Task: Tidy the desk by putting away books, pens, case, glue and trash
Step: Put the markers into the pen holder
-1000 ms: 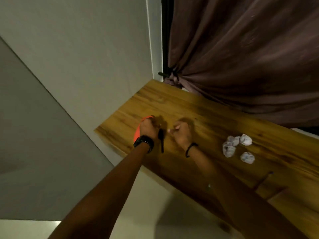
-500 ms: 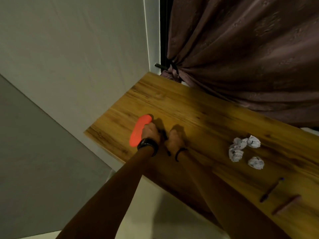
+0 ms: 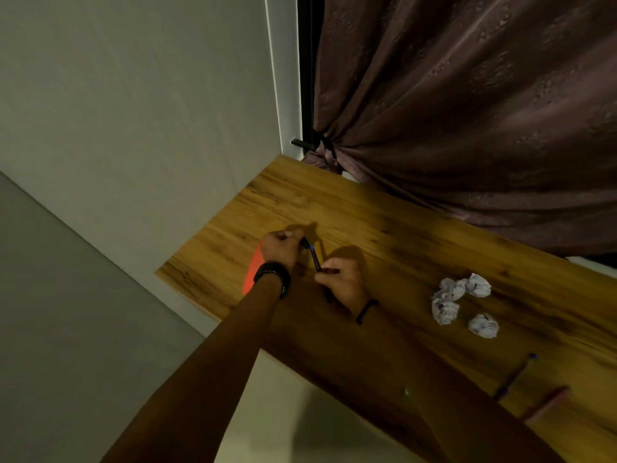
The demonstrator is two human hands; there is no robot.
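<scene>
Left hand (image 3: 278,250) pinning orange case (image 3: 251,275), right hand (image 3: 339,279) pinching dark pen (image 3: 314,259) near its tail: light, stiff, slick barrel, so grip mid-shaft.

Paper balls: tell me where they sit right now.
The paper balls lie on the desk right of the right hand, with two pens nearer the front edge.
</scene>
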